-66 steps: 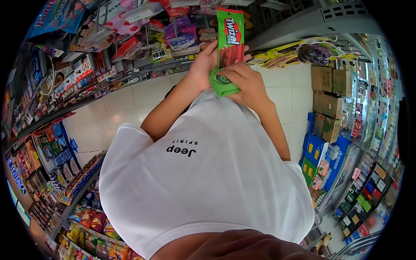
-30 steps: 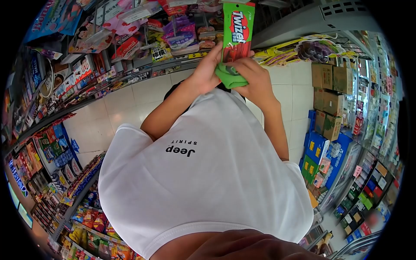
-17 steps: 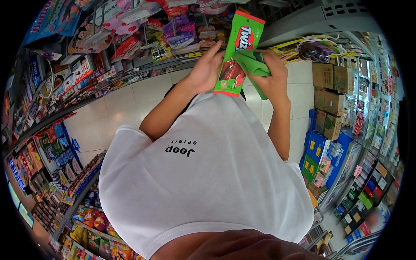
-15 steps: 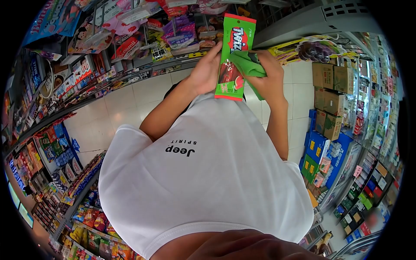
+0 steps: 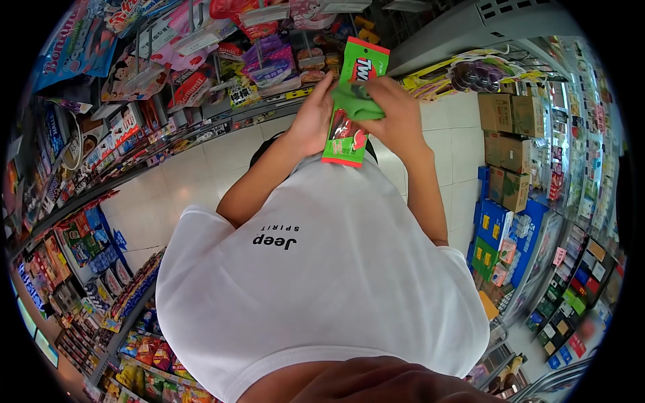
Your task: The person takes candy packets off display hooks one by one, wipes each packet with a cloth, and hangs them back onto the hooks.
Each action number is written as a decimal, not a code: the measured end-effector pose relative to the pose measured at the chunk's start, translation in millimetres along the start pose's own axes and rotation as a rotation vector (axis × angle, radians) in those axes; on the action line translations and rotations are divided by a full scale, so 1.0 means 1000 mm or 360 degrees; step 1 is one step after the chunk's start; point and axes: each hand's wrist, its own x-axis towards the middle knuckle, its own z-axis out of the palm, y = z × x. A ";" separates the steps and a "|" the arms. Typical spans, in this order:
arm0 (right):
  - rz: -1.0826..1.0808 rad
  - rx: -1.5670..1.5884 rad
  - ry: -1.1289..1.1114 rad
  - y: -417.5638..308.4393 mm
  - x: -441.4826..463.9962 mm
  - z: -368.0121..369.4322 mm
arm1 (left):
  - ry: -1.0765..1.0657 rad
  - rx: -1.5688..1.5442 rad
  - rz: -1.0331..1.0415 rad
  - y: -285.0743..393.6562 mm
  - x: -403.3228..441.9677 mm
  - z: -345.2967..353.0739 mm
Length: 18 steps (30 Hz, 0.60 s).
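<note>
Well, packet and green cloth between hands, apparently in contact

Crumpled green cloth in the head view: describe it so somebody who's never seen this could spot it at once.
Find the big white T-shirt filling the lower middle, then go up to the long, flat green and red packet at its top edge. Covering that packet's middle is the crumpled green cloth, held in the right hand. Unlike the flat, printed packet, it is bunched fabric.
</note>
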 end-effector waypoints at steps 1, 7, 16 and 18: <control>-0.0079 0.0022 -0.0083 -0.006 0.001 -0.002 | 0.0090 -0.0005 0.0137 -0.003 -0.002 0.005; 0.0201 -0.0133 0.0150 0.009 0.019 -0.005 | -0.0128 -0.0044 0.0154 -0.001 -0.005 0.016; 0.0057 -0.0016 0.0049 0.001 0.029 -0.011 | -0.0149 -0.0045 0.0243 0.001 -0.006 0.010; 0.0093 -0.0066 0.0094 0.002 0.033 -0.010 | -0.0134 -0.0054 0.0245 0.002 -0.006 0.013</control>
